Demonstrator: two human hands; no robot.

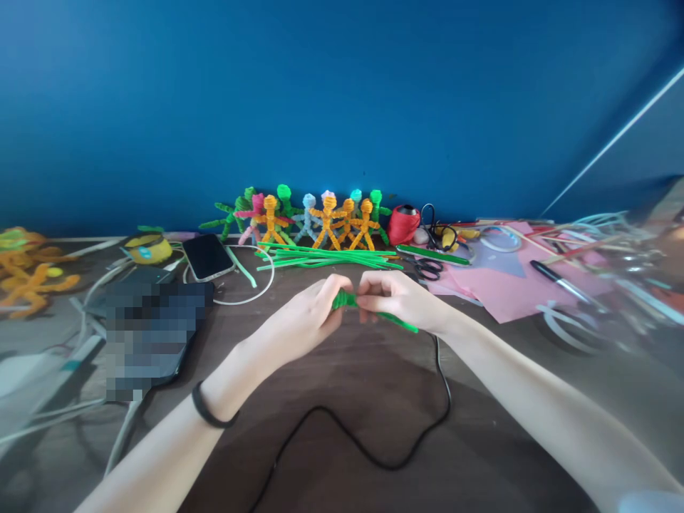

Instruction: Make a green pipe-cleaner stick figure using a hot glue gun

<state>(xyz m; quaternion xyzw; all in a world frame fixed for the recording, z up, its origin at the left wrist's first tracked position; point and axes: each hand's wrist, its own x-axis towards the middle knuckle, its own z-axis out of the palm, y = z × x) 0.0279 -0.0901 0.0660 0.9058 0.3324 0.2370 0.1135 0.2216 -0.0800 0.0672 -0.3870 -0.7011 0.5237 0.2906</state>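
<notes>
Both hands meet over the middle of the dark table, closed on one piece of green pipe cleaner (398,324). My left hand (315,306) grips its coiled, thicker end, partly hidden by the fingers. With thumb and fingertips, my right hand (398,296) pinches it beside the coil, and straight green ends stick out below that palm. Just beyond the hands lies a loose bunch of green pipe cleaners (325,258). Behind the bunch, several pipe-cleaner figures (328,217) in orange, green, blue and pink stand against the blue wall.
A phone (207,256), a yellow roll (148,249) and a blurred-out dark device (160,335) lie left. Scissors (427,268), red yarn (402,225), pink paper (502,292) and a black marker (561,282) lie right. A black cable (368,456) curves across the near table.
</notes>
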